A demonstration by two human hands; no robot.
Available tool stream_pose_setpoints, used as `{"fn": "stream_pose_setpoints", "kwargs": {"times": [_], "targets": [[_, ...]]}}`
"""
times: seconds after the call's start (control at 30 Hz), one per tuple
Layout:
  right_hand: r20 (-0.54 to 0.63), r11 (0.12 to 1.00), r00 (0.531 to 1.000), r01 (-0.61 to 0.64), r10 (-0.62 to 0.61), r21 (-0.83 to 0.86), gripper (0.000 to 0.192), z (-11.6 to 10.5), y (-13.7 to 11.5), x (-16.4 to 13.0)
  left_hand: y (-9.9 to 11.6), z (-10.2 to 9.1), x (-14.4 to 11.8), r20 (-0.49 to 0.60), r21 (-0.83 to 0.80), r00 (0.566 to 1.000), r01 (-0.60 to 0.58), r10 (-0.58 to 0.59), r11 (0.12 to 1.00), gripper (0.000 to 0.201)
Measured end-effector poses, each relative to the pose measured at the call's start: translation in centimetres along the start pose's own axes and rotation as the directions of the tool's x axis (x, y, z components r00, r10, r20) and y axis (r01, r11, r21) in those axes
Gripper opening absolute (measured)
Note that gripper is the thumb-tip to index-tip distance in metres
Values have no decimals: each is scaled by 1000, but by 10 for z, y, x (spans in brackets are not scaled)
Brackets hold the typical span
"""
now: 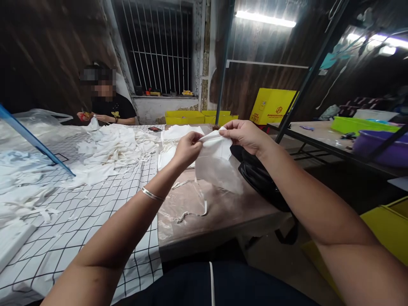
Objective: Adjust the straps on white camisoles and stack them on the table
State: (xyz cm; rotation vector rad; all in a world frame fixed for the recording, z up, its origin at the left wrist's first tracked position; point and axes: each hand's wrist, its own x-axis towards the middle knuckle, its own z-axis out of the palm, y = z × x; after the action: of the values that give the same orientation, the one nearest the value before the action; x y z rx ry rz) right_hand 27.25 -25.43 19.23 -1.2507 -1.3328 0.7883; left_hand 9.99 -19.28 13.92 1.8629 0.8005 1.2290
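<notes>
A thin white piece of fabric (pixel 216 148) is held up above the table between my two hands. My left hand (pixel 188 148) pinches its upper left edge. Its upper right edge is gripped between the thumb and fingers of my right hand (pixel 244 135). The lower part of the cloth hangs down, sheer and slightly blurred. Just behind it lies a stack of folded white cloth (pixel 168 144), partly covered by my left hand. White ties (pixel 194 213) lie loosely curled on the plastic-covered tabletop (pixel 178 233) below.
A loose heap of white garments (pixel 117 142) covers the checked cloth (pixel 134 212) on the left. A black bag (pixel 258 174) sits at the table's right edge. Across the table, a person (pixel 110 106) handles something small. A blue bar (pixel 35 138) slants in from the left.
</notes>
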Motion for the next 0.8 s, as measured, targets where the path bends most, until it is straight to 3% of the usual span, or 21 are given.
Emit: {"fn": "stream_pose_setpoints", "kwargs": {"times": [0.1,0.13,0.2,0.27,0.3,0.43,0.57,0.7,0.8], "targets": [[87,1000,996,6,-3,-28,34,6,2,0,8,-7,2,205,14,974,-99,94,995,59],[122,999,992,25,-19,-45,35,9,3,0,12,-6,3,292,-4,951,-111,107,994,63],[155,993,984,98,-86,-66,37,15,6,-2,18,-4,8,404,-28,912,-65,71,997,43],[102,979,976,197,-191,-51,39,20,14,-6,22,-3,15,409,-37,912,-5,19,999,18],[62,970,969,240,-238,-37,41,22,20,-9,23,-3,18,383,-49,924,7,12,999,15],[11,965,965,261,-261,-26,53,29,56,-25,33,-12,24,285,-128,958,18,19,992,12],[-74,961,958,278,-278,-8,57,35,79,-31,44,-25,23,355,-210,934,106,-25,972,13],[75,949,950,295,-304,111,41,36,77,-26,44,-42,25,408,-312,913,132,8,941,17],[102,946,954,257,-281,199,38,34,68,-23,37,-53,25,482,-275,876,153,-2,949,18]]}}
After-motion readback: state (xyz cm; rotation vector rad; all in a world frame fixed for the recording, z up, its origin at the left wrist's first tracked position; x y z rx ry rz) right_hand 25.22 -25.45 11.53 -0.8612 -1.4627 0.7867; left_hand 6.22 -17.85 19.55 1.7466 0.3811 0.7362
